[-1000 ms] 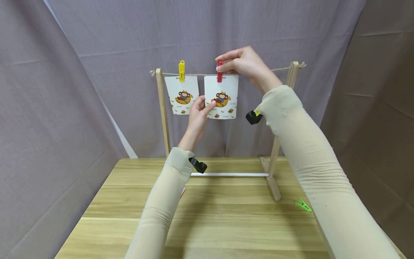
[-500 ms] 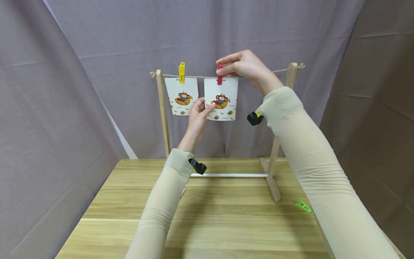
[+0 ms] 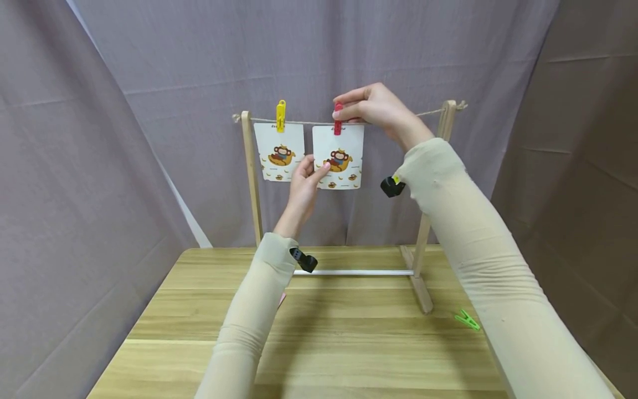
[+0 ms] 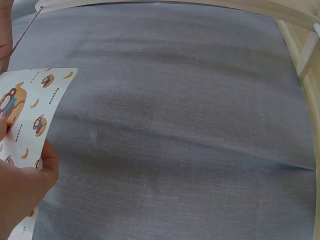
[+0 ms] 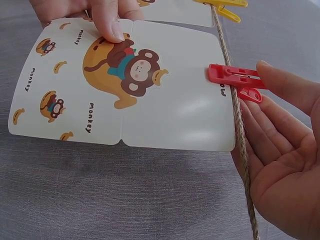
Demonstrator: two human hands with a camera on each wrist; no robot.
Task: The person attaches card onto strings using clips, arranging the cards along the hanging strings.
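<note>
A white monkey card hangs from a twine line, its top edge under a red clothespin. My right hand is at the clothespin's upper end, the thumb against one handle in the right wrist view; the fingers lie behind and partly hidden. With thumb in front and fingers behind, my left hand pinches the card's left edge. To the left, a second monkey card hangs from the same line under a yellow clothespin. In the left wrist view only the lower part of the held card shows.
The twine runs between two wooden posts joined low down by a white bar. A green clothespin lies on the wooden table at the right. Something pink shows beside my left sleeve. Grey curtain hangs behind.
The whole scene sits slightly lower in the head view. Both hands keep their places at the card and the red clothespin.
</note>
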